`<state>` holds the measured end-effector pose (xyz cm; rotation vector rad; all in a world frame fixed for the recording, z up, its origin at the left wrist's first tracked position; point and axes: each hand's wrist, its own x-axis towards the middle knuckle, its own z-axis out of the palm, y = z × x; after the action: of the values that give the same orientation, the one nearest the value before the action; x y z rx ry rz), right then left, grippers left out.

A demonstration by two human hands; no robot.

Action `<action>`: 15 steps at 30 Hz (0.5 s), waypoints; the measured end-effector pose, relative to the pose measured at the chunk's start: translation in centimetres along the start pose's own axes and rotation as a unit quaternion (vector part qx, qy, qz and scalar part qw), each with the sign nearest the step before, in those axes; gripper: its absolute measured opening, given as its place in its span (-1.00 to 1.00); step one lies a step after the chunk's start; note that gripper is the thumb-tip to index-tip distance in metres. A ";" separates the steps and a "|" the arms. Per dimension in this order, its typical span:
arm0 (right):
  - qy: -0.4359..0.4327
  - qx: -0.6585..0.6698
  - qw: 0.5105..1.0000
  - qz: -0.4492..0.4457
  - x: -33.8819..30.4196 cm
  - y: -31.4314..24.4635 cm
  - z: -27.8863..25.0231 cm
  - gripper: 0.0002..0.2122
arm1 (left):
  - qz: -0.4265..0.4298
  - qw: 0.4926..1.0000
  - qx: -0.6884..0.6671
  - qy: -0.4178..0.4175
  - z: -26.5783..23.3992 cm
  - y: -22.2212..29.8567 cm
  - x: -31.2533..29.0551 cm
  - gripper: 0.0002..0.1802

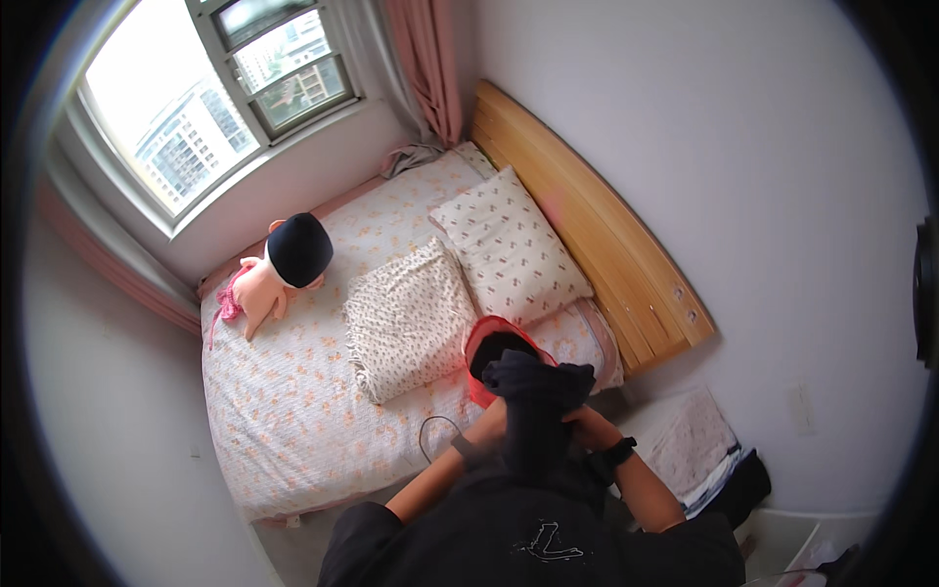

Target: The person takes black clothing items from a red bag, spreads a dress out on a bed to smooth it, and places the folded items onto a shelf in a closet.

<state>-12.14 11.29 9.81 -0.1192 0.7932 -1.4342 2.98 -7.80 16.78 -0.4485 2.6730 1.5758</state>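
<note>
Gripping a dark garment [536,401] with both hands, left hand [492,423] and right hand [585,427] closed on it, above red basket [476,338] at bed [293,421] edge.

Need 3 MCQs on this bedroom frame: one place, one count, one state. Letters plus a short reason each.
1. Where does the doll lie?
A. on the bed, on the window side
B. on the floor
C. against the headboard

2. How many pillows lie flat by the headboard?
A. none
B. one
C. three

3. How is the dark garment held?
A. left hand alone
B. both hands
C. it lies loose on the bed

Answers:
1. A: the doll rests on the bed by the edge nearest the window.
2. B: one patterned pillow lies there, with a folded blanket beside it.
3. B: the left hand and the right hand grip the garment from either side, in front of the person.
</note>
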 end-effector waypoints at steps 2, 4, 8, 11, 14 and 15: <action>-0.001 -0.156 0.986 -0.053 2.6 1.4 -5.2 -0.38 | -0.012 0.999 0.043 0.025 -1.9 -0.8 1.6 -0.48; -0.021 -0.292 0.950 -0.108 5.1 2.6 -8.0 -0.41 | 0.008 0.997 0.008 0.072 -2.2 -4.9 2.8 -0.49; 0.012 -0.117 0.993 -0.021 7.6 2.3 -3.9 -0.42 | 0.058 0.963 -0.200 0.172 -1.3 -11.8 3.6 -0.53; 0.060 -0.005 0.998 0.025 8.5 0.5 -0.5 -0.42 | 0.028 0.926 -0.346 0.147 0.6 -15.5 5.0 -0.54; 0.035 -0.122 0.992 0.014 9.0 -0.2 -0.2 -0.43 | 0.045 0.919 -0.389 0.054 2.1 -19.4 6.7 -0.52; 0.018 -0.187 0.982 -0.003 9.1 -0.4 -0.4 -0.44 | 0.081 0.923 -0.374 0.050 2.3 -19.6 7.7 -0.52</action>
<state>-13.32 3.15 5.97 -0.3830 1.0868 -1.2818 0.08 -16.56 -2.33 -0.3085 2.0996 2.6692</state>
